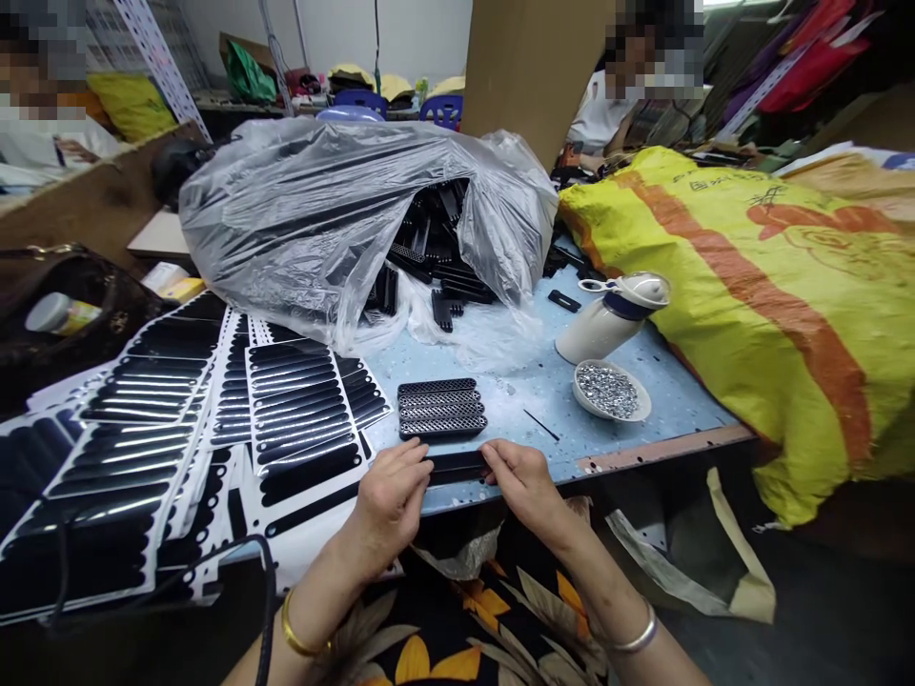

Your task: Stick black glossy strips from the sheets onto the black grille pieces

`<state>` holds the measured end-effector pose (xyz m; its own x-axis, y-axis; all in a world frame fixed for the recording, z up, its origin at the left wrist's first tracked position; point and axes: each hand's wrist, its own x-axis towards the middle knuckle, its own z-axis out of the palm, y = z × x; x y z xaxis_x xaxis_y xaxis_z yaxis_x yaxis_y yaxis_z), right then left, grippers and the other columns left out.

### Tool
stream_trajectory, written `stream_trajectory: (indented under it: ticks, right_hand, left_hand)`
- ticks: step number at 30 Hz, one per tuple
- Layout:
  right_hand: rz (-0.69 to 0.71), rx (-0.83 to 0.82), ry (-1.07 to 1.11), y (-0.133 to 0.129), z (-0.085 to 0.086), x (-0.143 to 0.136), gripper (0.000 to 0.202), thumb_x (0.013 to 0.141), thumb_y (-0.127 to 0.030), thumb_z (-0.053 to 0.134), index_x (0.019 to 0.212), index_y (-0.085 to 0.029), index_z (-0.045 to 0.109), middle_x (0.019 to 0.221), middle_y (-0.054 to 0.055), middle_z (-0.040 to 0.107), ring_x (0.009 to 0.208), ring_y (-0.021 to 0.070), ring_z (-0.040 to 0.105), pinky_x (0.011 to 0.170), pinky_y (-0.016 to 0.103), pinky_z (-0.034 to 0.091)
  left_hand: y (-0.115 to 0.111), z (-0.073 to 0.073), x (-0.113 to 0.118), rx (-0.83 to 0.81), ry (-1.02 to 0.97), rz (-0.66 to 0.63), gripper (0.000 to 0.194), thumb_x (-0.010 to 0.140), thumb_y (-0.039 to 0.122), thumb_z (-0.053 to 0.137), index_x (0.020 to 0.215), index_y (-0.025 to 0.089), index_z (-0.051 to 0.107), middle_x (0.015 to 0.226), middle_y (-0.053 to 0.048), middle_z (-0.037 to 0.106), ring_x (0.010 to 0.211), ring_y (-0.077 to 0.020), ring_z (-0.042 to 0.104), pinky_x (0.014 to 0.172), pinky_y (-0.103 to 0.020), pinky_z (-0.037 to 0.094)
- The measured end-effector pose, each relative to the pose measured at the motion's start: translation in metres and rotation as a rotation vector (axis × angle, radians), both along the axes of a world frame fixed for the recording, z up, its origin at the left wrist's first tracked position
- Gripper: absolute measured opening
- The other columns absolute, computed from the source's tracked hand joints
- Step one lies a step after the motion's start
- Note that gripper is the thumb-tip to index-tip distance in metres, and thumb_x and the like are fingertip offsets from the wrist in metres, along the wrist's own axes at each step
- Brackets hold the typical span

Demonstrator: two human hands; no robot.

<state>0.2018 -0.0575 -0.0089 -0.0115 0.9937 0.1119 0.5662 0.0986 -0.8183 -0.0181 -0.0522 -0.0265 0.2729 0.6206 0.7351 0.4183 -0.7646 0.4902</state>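
Observation:
Between my two hands, close to the table's front edge, is a flat black strip (pixel 457 464). My left hand (pixel 392 497) has its fingers closed on the strip's left end. The right end is pinched between the thumb and fingers of my right hand (pixel 524 483). Just beyond them lie several black perforated bars (pixel 441 408) side by side in a block. Left of my left hand, white sheets carry rows of glossy black strip stickers (pixel 304 419). A thin dark stick (pixel 541 425) rests on the table to the right.
A large grey plastic bag (pixel 300 210) of black parts covers the back. On the right are a white bowl (pixel 611 410) of small silvery pieces, a white tilted jug (pixel 600 329) and a yellow sack (pixel 772 286). A brown handbag (pixel 107 324) sits left. Two people are beyond.

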Motion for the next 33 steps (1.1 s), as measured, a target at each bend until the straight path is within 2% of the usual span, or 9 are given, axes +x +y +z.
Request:
stream_trajectory:
  ticks: [5,7,9,12,17,21,25,30,33]
  right_hand:
    - [-0.079,-0.047,0.129,-0.006,0.017,0.013,0.043,0.092,-0.053,0.053,0.065,-0.020,0.063,0.057,0.003,0.064,0.048,0.0162,0.060,0.051,0.028,0.049]
    - [-0.100,-0.004,0.057,-0.015,0.024,0.011,0.043,0.093,-0.048,0.053,0.061,-0.021,0.061,0.052,0.002,0.061,0.047,0.0157,0.058,0.051,0.028,0.048]
    - [-0.031,0.051,-0.018,-0.027,0.030,0.000,0.039,0.094,-0.040,0.053,0.059,-0.022,0.060,0.049,0.000,0.058,0.046,0.0151,0.057,0.049,0.027,0.046]
    - [0.213,0.163,-0.021,-0.046,0.032,-0.030,0.026,0.092,-0.024,0.055,0.068,-0.022,0.065,0.055,-0.001,0.062,0.048,0.0137,0.058,0.049,0.025,0.045]
    - [0.481,0.305,0.076,-0.054,0.023,-0.086,0.016,0.090,-0.012,0.055,0.083,-0.020,0.066,0.065,0.001,0.062,0.055,0.0146,0.060,0.051,0.025,0.047]
    - [0.598,0.419,-0.014,-0.038,0.010,-0.122,0.019,0.091,-0.008,0.049,0.088,-0.018,0.064,0.072,0.005,0.062,0.065,0.0188,0.061,0.059,0.029,0.048]
    - [0.630,0.470,-0.140,-0.020,-0.009,-0.145,0.021,0.091,-0.011,0.046,0.081,-0.017,0.064,0.067,0.005,0.060,0.059,0.0186,0.056,0.056,0.030,0.043]
    - [0.648,0.448,-0.190,-0.013,-0.023,-0.150,0.021,0.092,-0.015,0.050,0.079,-0.018,0.065,0.066,0.003,0.058,0.056,0.0160,0.053,0.055,0.028,0.038]
    - [0.649,0.442,-0.188,-0.013,-0.021,-0.152,0.023,0.093,-0.016,0.049,0.076,-0.018,0.065,0.065,0.004,0.058,0.057,0.0161,0.053,0.056,0.028,0.037]
  left_hand:
    - [-0.015,0.035,-0.026,-0.057,-0.019,0.088,0.037,0.087,0.004,0.060,0.120,0.016,0.069,0.113,-0.013,0.077,0.108,-0.0275,0.073,0.095,-0.042,0.060]
    - [-0.027,0.049,-0.050,-0.082,-0.039,0.194,0.029,0.087,0.008,0.062,0.112,0.018,0.072,0.105,-0.009,0.079,0.099,-0.0240,0.075,0.089,-0.035,0.061]
    - [-0.042,0.055,-0.078,-0.128,-0.012,0.418,0.012,0.087,0.017,0.066,0.094,0.020,0.075,0.086,-0.003,0.078,0.075,-0.0189,0.075,0.072,-0.027,0.061]
    - [-0.070,0.047,-0.115,-0.322,0.009,0.729,0.020,0.084,0.033,0.068,0.068,0.022,0.070,0.057,0.002,0.067,0.049,-0.0147,0.063,0.049,-0.023,0.050]
    - [-0.100,0.008,-0.129,-0.799,-0.242,0.942,0.024,0.072,0.042,0.074,0.061,0.022,0.072,0.046,0.000,0.063,0.043,-0.0184,0.060,0.043,-0.025,0.045]
    - [-0.096,-0.007,-0.114,-0.981,-0.704,0.742,0.025,0.065,0.041,0.080,0.063,0.016,0.075,0.057,-0.004,0.070,0.053,-0.0165,0.062,0.054,-0.025,0.049]
    - [-0.092,0.004,-0.101,-1.071,-1.177,0.573,0.031,0.056,0.039,0.086,0.059,0.013,0.069,0.050,0.000,0.063,0.045,-0.0101,0.052,0.046,-0.020,0.041]
    - [-0.093,0.020,-0.098,-1.146,-1.321,0.417,0.039,0.054,0.030,0.088,0.085,0.011,0.076,0.063,-0.005,0.073,0.053,-0.0152,0.063,0.056,-0.025,0.049]
    - [-0.090,0.019,-0.101,-1.138,-1.317,0.450,0.037,0.057,0.036,0.087,0.081,0.011,0.077,0.065,-0.006,0.073,0.051,-0.0152,0.062,0.053,-0.025,0.048]
